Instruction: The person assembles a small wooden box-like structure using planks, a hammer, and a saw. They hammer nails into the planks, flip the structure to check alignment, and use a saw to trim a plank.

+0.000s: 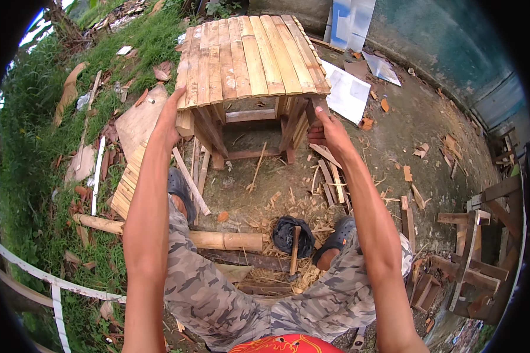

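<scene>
A slatted bamboo table [250,56] is standing ahead of the feet, a hammer [294,250] lying between them, a bamboo pole [176,234] lying left of it, a wooden frame [477,253] sitting far right

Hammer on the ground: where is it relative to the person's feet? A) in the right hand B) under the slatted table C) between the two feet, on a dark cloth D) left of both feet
C: the hammer lies on the dark cloth between the left shoe and right shoe, while both hands grip the bamboo table.
</scene>
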Available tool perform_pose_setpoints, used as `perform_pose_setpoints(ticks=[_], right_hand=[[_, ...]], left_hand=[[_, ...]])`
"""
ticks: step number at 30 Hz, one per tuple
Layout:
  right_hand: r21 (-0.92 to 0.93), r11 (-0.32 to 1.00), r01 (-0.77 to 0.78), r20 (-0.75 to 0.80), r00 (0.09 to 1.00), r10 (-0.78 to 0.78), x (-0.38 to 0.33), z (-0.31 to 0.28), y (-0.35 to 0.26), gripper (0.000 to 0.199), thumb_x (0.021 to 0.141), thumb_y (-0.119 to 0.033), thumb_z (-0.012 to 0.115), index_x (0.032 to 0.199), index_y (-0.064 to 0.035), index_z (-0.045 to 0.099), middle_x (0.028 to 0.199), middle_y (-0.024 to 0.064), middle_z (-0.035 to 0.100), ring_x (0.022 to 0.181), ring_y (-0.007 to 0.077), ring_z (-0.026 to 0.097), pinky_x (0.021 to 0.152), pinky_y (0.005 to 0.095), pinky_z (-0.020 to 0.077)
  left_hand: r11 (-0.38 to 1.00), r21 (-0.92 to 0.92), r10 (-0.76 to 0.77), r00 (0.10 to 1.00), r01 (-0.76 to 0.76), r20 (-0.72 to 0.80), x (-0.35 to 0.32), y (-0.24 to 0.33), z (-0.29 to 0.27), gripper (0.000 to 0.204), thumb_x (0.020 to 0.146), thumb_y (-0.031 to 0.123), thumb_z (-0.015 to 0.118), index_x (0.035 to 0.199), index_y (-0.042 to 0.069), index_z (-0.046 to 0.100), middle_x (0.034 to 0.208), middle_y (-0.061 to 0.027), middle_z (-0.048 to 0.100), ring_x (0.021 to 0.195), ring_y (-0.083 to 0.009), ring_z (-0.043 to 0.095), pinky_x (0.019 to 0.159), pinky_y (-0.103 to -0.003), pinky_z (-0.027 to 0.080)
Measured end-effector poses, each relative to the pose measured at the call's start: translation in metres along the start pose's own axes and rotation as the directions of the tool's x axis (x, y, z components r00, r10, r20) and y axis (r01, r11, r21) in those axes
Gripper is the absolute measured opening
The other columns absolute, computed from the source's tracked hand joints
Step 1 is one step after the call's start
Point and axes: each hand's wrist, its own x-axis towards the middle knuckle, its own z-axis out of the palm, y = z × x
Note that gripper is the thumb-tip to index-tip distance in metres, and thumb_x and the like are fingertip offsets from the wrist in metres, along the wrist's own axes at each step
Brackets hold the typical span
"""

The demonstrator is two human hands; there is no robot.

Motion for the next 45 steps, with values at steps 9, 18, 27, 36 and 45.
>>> perform_pose_setpoints(ticks=[9,18,27,36,45], right_hand=[[-0.069,0.996,-0.063,-0.043,0.997,0.061,-0.023,-0.016,-0.022,0.072,0.094,-0.057,0.06,0.13,0.0051,0.049,0.103,0.0178,0.06,0.082,0.0234,0.067,0.077,0.0377,0.0595],[-0.093,0.99,-0.108,0.159,0.98,0.122,-0.03,-0.073,0.003,0.079,0.098,-0.065,0.045,0.144,-0.0003,0.038,0.114,0.0191,0.062,0.095,0.0254,0.065,0.086,0.043,0.0558],[-0.944,0.214,-0.25,-0.149,0.905,0.398,0.02,-0.193,0.208,0.061,0.087,-0.043,0.066,0.13,-0.0007,0.061,0.127,0.0256,0.063,0.116,0.0389,0.062,0.101,0.0424,0.0486],[-0.86,0.129,-0.495,-0.477,0.867,0.148,0.042,-0.218,0.281,0.061,0.091,-0.023,0.062,0.147,-0.0099,0.041,0.147,0.0162,0.047,0.139,0.036,0.042,0.113,0.0517,0.0371],[-0.939,0.269,-0.214,-0.231,0.972,-0.035,0.052,-0.25,0.269,0.037,0.09,-0.02,0.064,0.124,-0.0063,0.056,0.117,0.0245,0.065,0.109,0.0425,0.062,0.092,0.0492,0.0501]], left_hand=[[0.982,-0.114,-0.144,0.987,0.151,0.068,-0.028,0.009,0.009,0.053,0.096,0.048,0.054,0.133,0.01,0.056,0.121,-0.0116,0.067,0.104,-0.0243,0.068,0.093,-0.05,0.052],[1.0,0.008,-0.012,0.999,0.013,-0.053,-0.048,-0.012,0.021,0.057,0.097,0.055,0.05,0.134,0.011,0.057,0.128,-0.009,0.063,0.113,-0.0253,0.063,0.095,-0.052,0.048],[0.991,0.131,0.014,0.991,0.004,-0.136,-0.055,-0.024,0.02,0.063,0.094,0.061,0.05,0.133,0.012,0.056,0.125,-0.005,0.063,0.111,-0.0211,0.06,0.095,-0.043,0.046],[0.99,0.142,0.022,0.99,-0.002,-0.141,-0.056,-0.017,0.021,0.063,0.094,0.061,0.051,0.13,0.009,0.057,0.113,-0.0063,0.066,0.099,-0.0185,0.063,0.085,-0.039,0.05],[0.979,0.201,-0.014,0.993,0.038,-0.121,-0.055,-0.015,0.016,0.068,0.095,0.062,0.046,0.136,0.009,0.055,0.128,-0.01,0.062,0.115,-0.0221,0.06,0.099,-0.046,0.045]])
